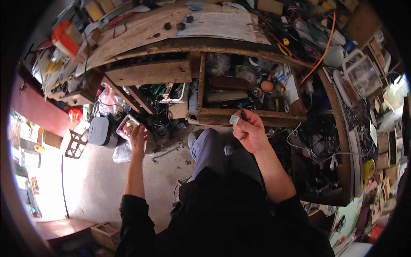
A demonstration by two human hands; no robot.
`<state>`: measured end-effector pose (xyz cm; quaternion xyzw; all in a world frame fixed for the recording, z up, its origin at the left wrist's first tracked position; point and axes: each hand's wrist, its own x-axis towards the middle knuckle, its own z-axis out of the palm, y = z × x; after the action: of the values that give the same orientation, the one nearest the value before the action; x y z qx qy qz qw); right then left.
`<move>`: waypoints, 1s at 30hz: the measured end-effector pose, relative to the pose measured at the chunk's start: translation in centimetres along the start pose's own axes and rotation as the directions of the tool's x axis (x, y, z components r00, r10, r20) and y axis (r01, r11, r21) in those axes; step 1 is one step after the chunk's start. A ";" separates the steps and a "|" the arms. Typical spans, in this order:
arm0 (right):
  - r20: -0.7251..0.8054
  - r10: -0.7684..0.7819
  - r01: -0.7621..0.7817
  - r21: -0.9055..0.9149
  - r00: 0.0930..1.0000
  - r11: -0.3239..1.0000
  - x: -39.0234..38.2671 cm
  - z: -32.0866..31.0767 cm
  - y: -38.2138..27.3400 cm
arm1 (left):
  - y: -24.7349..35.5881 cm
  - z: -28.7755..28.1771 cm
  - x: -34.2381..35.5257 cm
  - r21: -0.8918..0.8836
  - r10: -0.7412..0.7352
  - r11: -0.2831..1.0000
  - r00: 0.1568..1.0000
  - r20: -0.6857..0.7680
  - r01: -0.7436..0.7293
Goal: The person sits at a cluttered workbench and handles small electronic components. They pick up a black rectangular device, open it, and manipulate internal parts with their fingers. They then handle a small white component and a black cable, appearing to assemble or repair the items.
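Drawer (214,115) of scuffed brown wood stood open, packed with crumpled clear plastic (220,63) and a round orange object (266,86). Just in front of it, the right hand (251,132) pinched a small boxy white-and-teal piece (234,120) between thumb and bent fingers. The left hand (138,138), fingers half curled, met a shallow whitish container (120,127); whether it gripped this, I could not tell.

L grip (138,139) fwd, fingers (140,129) bent, R grip (251,132) pinched, both forearms (277,173) bare
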<state>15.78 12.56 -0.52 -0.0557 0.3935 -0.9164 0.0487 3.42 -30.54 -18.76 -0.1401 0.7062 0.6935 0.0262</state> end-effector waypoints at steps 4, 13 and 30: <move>0.001 0.012 -0.012 0.008 1.000 1.000 0.0 0.6 0.3 | 8.1 11.7 -8.6 -0.112 0.220 0.974 0.948 0.231 -0.199; -0.064 0.040 -0.042 -0.035 0.997 0.998 0.4 1.5 0.7 | 17.4 20.6 -17.4 -0.367 0.439 0.893 0.688 0.578 -0.262; -0.131 -0.416 0.211 -0.703 0.900 0.679 5.1 -0.9 -4.0 | 18.7 28.3 -8.5 -0.430 0.422 0.895 0.541 0.727 -0.120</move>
<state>10.46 15.28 2.08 -0.0066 0.6845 -0.7037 -0.1903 2.75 -1.29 0.32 0.2996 0.5029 0.7832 0.2096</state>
